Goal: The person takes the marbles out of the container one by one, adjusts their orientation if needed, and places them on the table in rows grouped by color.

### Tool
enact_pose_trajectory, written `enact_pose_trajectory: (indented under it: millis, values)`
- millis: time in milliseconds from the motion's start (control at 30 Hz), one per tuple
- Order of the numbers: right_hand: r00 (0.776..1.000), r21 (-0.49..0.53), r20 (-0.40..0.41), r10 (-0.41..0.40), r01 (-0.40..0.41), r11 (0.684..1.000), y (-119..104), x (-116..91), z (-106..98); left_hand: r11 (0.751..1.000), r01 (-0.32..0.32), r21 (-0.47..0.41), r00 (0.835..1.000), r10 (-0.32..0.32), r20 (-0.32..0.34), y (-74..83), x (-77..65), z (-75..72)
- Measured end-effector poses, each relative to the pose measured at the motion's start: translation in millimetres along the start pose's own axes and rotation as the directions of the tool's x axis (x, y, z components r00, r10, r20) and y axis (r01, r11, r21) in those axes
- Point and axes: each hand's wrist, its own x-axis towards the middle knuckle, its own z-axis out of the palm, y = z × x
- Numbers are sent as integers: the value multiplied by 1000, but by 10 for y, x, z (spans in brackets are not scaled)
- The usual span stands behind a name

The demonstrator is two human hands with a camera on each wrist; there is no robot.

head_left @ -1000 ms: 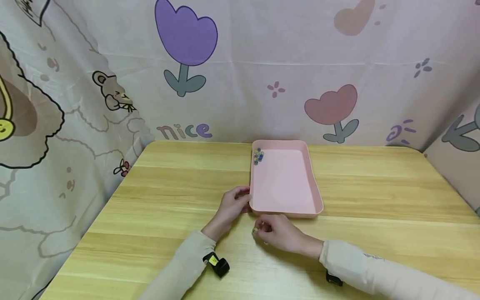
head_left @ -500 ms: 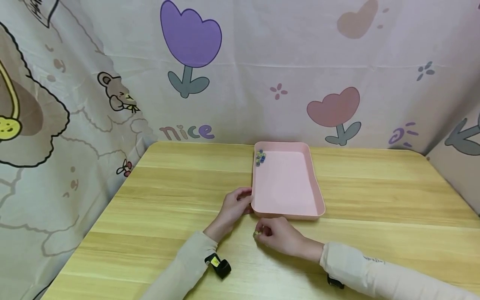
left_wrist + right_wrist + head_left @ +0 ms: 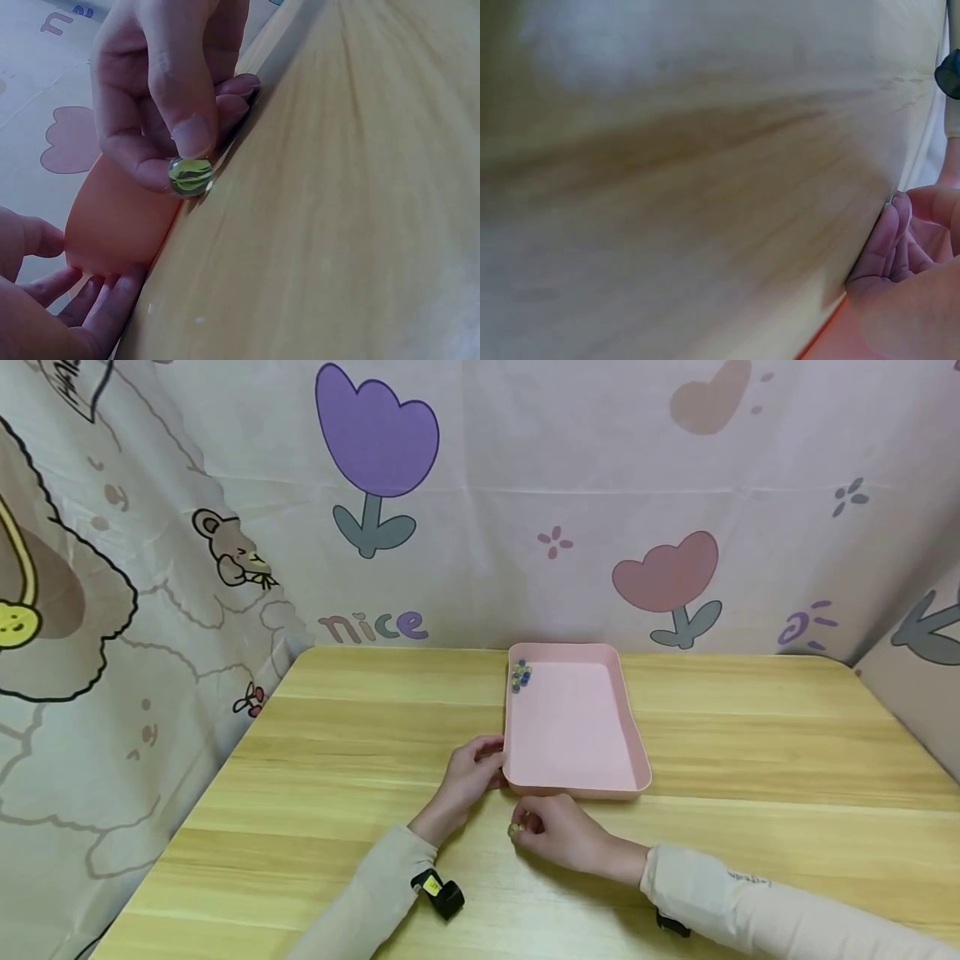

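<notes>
Tabletop (image 3: 765,760), pink tray (image 3: 573,727) pointing lengthwise away, right hand (image 3: 562,831) pinching marble (image 3: 190,176)

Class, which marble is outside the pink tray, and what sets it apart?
The yellow-green marble pinched in the right grip; the other marbles lie clustered inside the pink tray, near its far left corner.

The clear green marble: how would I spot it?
On the light wooden table sits a pink rectangular tray. By its near edge, the right hand pinches the clear green-swirled glass marble. Unlike the blue and yellow marbles clustered inside, it is outside.
</notes>
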Motion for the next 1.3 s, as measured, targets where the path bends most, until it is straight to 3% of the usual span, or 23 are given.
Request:
enact_pose_trajectory:
  millis: [567, 800, 1300]
  values:
    - [999, 2, 32, -5, 5, 1000, 2, 15, -4, 1000, 15, -1, 1000, -15, -16, -15, -25, -19]
    - [1000, -37, 20, -23, 24, 999, 1, 47, -61, 1000, 2, 5, 1000, -2, -14, 22, 39, -8]
    - [999, -18, 30, 23, -22, 1000, -7, 12, -53, 1000, -10, 8, 1000, 10, 7, -15, 30, -10]
